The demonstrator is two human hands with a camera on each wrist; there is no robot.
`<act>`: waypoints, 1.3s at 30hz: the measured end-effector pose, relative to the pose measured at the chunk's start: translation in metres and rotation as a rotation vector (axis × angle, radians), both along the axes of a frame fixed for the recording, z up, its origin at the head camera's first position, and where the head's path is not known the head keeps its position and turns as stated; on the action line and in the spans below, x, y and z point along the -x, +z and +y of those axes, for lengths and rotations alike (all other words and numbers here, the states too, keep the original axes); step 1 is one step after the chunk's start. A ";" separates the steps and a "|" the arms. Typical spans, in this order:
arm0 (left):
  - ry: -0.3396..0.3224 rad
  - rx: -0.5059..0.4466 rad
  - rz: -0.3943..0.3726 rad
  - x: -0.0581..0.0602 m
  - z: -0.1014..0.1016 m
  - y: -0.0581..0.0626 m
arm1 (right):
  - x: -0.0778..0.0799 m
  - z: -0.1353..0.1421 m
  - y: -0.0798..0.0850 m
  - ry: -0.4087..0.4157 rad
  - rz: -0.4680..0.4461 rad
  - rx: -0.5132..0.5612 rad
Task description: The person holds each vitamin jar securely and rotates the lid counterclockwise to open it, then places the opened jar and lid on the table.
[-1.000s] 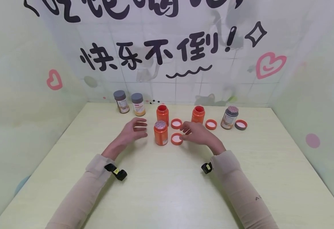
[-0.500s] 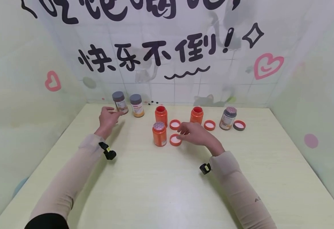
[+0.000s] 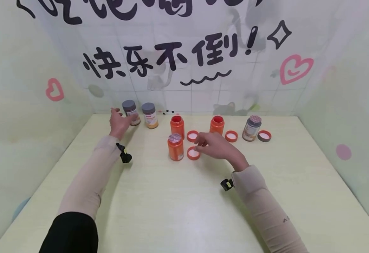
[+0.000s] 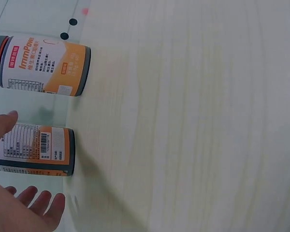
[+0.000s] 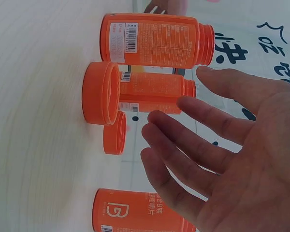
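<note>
Currently, left hand (image 3: 119, 125) straddles leftmost jar (image 3: 130, 110) at back, fingers spread, apparently suiting its width, contact unclear; right hand (image 3: 215, 146), loose-fingered, empty, near cap (image 3: 192, 154), likely placed by orange jar (image 3: 175, 149) for pairing.

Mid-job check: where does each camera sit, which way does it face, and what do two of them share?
Head: worn on the head, facing forward and down over the table; shows the left hand, right hand and both sleeves.
Left wrist: on that wrist, facing two grey-capped bottles; the left thumb and fingers show.
Right wrist: on that wrist, facing orange bottles and two orange caps; the right palm and fingers show.
Shared: head and left wrist both see the grey-capped bottles.
</note>
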State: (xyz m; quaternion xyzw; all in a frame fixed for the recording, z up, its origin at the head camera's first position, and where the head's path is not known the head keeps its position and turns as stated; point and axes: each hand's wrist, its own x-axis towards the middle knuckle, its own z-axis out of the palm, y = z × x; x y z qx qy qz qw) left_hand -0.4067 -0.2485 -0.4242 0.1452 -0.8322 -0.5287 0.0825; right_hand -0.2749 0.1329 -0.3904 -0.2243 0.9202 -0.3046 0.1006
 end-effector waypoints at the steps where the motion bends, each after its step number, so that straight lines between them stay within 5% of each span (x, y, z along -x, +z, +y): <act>1: -0.010 -0.007 0.006 0.003 0.001 0.001 | 0.000 0.000 0.000 -0.001 0.000 -0.001; 10: -0.119 0.046 0.004 0.018 0.000 0.003 | 0.001 -0.002 0.000 -0.005 -0.013 -0.002; 26: -0.188 -0.019 -0.029 -0.007 -0.005 0.003 | -0.002 -0.008 -0.001 0.033 -0.006 0.014; 39: -0.167 -0.435 -0.127 -0.049 0.010 0.009 | -0.004 -0.009 -0.001 0.018 -0.012 0.026</act>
